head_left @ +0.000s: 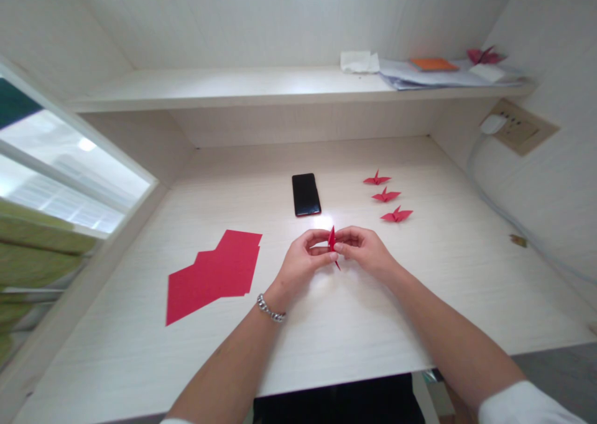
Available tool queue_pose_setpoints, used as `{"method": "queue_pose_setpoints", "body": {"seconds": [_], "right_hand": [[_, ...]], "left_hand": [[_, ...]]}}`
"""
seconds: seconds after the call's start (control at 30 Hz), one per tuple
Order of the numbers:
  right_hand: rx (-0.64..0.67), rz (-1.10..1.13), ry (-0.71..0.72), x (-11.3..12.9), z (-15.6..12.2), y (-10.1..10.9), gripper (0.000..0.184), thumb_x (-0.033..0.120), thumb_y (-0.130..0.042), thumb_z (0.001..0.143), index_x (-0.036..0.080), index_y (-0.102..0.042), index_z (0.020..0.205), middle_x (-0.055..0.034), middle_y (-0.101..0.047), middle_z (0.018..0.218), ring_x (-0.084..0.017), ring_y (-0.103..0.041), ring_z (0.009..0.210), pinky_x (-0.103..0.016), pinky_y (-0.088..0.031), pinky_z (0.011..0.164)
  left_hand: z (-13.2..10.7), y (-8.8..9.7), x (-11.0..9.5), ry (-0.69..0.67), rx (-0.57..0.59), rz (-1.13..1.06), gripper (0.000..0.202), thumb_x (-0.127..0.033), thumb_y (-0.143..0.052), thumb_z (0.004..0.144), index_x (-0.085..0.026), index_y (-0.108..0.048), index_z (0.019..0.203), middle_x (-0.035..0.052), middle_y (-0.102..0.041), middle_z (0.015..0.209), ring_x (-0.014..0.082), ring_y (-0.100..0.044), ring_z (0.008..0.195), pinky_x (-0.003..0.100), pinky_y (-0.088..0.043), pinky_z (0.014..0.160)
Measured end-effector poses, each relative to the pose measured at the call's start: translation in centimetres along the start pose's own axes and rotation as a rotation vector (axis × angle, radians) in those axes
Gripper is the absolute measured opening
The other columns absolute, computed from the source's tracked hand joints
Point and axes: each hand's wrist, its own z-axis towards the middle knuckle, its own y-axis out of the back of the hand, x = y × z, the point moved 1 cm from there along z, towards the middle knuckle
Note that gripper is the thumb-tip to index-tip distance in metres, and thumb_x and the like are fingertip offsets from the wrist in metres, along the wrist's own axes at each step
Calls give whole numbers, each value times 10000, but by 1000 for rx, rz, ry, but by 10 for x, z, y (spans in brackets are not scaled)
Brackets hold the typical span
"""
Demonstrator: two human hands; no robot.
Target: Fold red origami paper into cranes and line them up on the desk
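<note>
Both hands meet over the middle of the pale wooden desk [373, 324]. My left hand [303, 263] and my right hand [366, 248] pinch a small folded piece of red paper [333, 242] between their fingertips, holding it upright just above the desk. A metal bracelet [270, 309] sits on my left wrist. To the left lie several flat red paper sheets [214, 273], fanned out. Three finished red paper cranes [386, 195] stand in a row at the right rear of my hands.
A black phone [306, 194] lies face up behind my hands. The shelf [224, 88] above carries a white cloth, papers, an orange pad [433, 64] and another red crane [485, 55]. A wall socket with a plug [508, 129] and cable sits at the right. A window is at the left.
</note>
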Motion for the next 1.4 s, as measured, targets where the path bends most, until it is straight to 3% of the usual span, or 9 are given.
{"method": "queue_pose_setpoints", "body": {"seconds": [0.17, 0.33, 0.5, 0.6, 0.7, 0.83, 0.93, 1.17, 1.4], "right_hand": [[-109, -178, 56, 6, -3, -3, 155, 246, -642, 763, 172, -704, 885, -61, -727, 862, -199, -674, 793, -326, -528, 725], [-267, -272, 104, 7, -6, -8, 135, 185, -589, 754, 175, -669, 861, -42, -718, 814, -178, -672, 739, -291, -529, 665], [-164, -309, 113, 6, -6, -11, 182, 132, -581, 724, 181, -676, 871, -20, -714, 776, -172, -679, 731, -283, -539, 685], [-172, -421, 182, 8, -8, -9, 195, 109, -552, 748, 192, -694, 852, -21, -717, 801, -171, -676, 739, -280, -532, 688], [-229, -585, 370, 13, -12, -7, 205, 115, -547, 793, 193, -690, 918, -44, -716, 876, -183, -667, 791, -296, -522, 721], [-211, -774, 589, 20, -16, -6, 201, 144, -527, 861, 184, -674, 993, -82, -712, 952, -211, -653, 908, -332, -510, 816], [-202, -843, 654, 22, -18, -5, 225, 170, -515, 883, 199, -667, 1047, -85, -710, 985, -213, -649, 917, -337, -517, 813], [-168, -825, 643, 21, -20, -6, 268, 167, -504, 873, 244, -688, 1052, -78, -705, 1009, -219, -635, 939, -361, -518, 820], [-243, -604, 569, 17, -20, -11, 229, 141, -586, 809, 234, -692, 990, -66, -693, 945, -206, -632, 905, -343, -520, 811]], "left_hand": [[-2, -4, 2, -77, -67, 172, 423, -183, -758, 698, -150, -573, 1077, 110, -645, 1111, 225, -679, 926, 350, -576, 785], [-5, -7, 6, -165, -116, 358, 408, -182, -718, 736, -176, -561, 1113, 100, -645, 1118, 211, -680, 924, 360, -578, 810], [-5, -8, 7, -209, -113, 392, 428, -152, -721, 720, -173, -574, 1121, 109, -633, 1135, 220, -676, 951, 379, -560, 866], [-5, -9, 6, -192, -84, 269, 475, -134, -751, 683, -176, -578, 1123, 120, -603, 1208, 234, -658, 1009, 391, -544, 902], [-4, -8, 2, -155, -108, 33, 487, -156, -767, 682, -179, -574, 1128, 125, -587, 1257, 245, -623, 1085, 397, -519, 937], [-2, -5, -2, -57, -119, -218, 322, -324, -690, 790, -130, -639, 1042, 135, -676, 1081, 253, -640, 1039, 428, -507, 930], [0, -4, -3, -10, -67, -296, 358, -416, -636, 824, -101, -665, 994, 141, -700, 991, 245, -670, 944, 413, -525, 876], [0, -3, 1, -29, -121, -161, 287, -322, -758, 718, -140, -682, 926, 79, -717, 921, 166, -666, 800, 282, -532, 741], [-1, -2, -1, -60, -104, -23, 281, -281, -775, 699, -137, -702, 930, 80, -727, 891, 170, -671, 782, 281, -531, 731]]}}
